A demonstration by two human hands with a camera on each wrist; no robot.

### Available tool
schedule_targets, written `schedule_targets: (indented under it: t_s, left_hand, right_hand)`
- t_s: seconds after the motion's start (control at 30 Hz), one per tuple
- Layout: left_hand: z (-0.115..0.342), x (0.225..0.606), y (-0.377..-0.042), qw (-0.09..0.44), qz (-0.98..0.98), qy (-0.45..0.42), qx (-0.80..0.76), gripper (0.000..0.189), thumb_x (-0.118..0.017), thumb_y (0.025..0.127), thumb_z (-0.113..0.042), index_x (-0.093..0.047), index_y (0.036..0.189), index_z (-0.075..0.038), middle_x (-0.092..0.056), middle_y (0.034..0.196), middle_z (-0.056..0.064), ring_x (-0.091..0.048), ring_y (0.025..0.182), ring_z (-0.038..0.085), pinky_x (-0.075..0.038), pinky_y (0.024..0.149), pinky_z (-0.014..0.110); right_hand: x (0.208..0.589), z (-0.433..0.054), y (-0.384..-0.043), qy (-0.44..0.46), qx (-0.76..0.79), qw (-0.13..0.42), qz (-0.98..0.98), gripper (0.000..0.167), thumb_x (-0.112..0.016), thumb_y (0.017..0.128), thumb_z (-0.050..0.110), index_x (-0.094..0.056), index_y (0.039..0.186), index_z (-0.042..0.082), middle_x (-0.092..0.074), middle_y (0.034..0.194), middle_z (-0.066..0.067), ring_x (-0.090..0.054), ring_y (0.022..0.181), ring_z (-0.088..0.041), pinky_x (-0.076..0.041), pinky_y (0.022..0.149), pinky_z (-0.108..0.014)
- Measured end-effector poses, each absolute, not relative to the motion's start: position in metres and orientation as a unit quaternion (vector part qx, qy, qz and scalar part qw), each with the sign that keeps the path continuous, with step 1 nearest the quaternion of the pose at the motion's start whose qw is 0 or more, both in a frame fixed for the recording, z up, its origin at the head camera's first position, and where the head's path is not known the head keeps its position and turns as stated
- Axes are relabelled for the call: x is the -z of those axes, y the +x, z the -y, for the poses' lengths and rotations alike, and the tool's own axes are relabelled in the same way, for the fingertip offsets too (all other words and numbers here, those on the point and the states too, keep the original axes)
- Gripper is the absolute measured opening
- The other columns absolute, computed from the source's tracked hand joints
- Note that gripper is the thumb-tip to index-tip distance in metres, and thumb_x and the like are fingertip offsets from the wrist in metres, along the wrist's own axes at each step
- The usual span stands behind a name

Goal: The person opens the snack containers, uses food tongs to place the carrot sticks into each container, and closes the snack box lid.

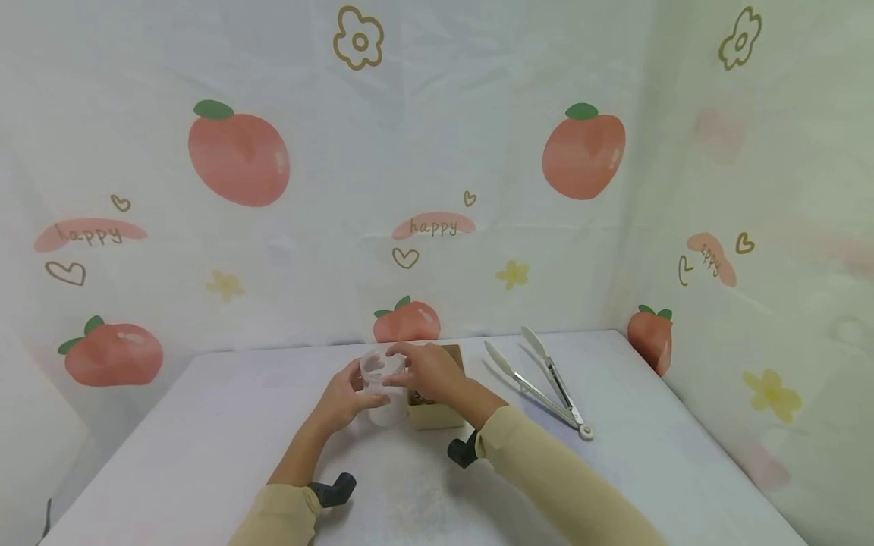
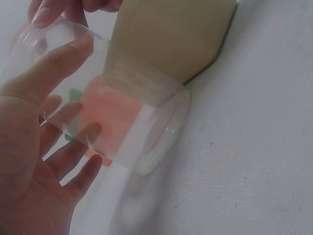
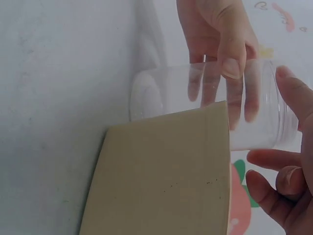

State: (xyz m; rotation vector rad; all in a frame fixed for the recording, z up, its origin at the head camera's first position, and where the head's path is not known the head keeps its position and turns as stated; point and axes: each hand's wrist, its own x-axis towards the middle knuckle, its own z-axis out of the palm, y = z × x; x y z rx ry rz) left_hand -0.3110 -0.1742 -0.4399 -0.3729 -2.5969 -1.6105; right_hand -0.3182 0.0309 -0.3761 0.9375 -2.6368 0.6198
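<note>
- White flat table [image 1: 614, 402] is spanning scene.
- Silver metal tongs w/ pale tips [image 1: 545, 399] are lying spread, far R.
- Beige open-top rectangular box [image 1: 437, 416] is sitting far ctr.
- Clear cylindrical plastic jar [image 1: 391, 406] is standing upright, just L of box.
- R hand [image 1: 433, 369] is pinching jar's rim, thumb + index.
- L hand [image 1: 344, 398] is gripping jar's side.

Place: small screened table corner; home or studio, I cannot tell
Back sheet [image 1: 464, 91]: white, printed with red fruits [image 1: 239, 159] and "happy"
Right sheet [image 1: 806, 152]: similar print
Table [image 1: 177, 470]: white, beside both sheets
</note>
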Motion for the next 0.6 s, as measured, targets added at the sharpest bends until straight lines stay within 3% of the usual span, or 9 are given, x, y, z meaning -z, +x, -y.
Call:
schedule_targets:
  t_s: [0.33,0.6]
  left_hand:
    - [0.1739,0.4394,-0.3095,0.032,0.836,-0.135,0.531,0.071,-0.081,0.080,-0.018,-0.046,0.140,-0.007,-0.055,0.135,0.017,-0.055,0.120,0.037,-0.042,0.097,0.057]
    - [0.1740,0.4401,-0.3103,0.029,0.839,-0.129,0.527,0.074,-0.082,0.079,-0.018,-0.044,0.141,-0.007,-0.054,0.136,0.018,-0.054,0.121,0.038,-0.043,0.096,0.056]
  right_hand:
    - [0.3772,-0.0319,-0.3160,0.325,-0.212,0.129,0.913,0.044,-0.077,0.082,0.041,-0.065,0.118,0.020,-0.072,0.089,0.001,-0.065,0.081,-0.010,-0.048,0.064,-0.020]
    - [0.3792,-0.0365,-0.3181,0.344,-0.200,0.119,0.910,0.047,-0.073,0.086,0.038,-0.063,0.128,0.020,-0.071,0.092,0.003,-0.065,0.084,-0.011,-0.049,0.067,-0.020]
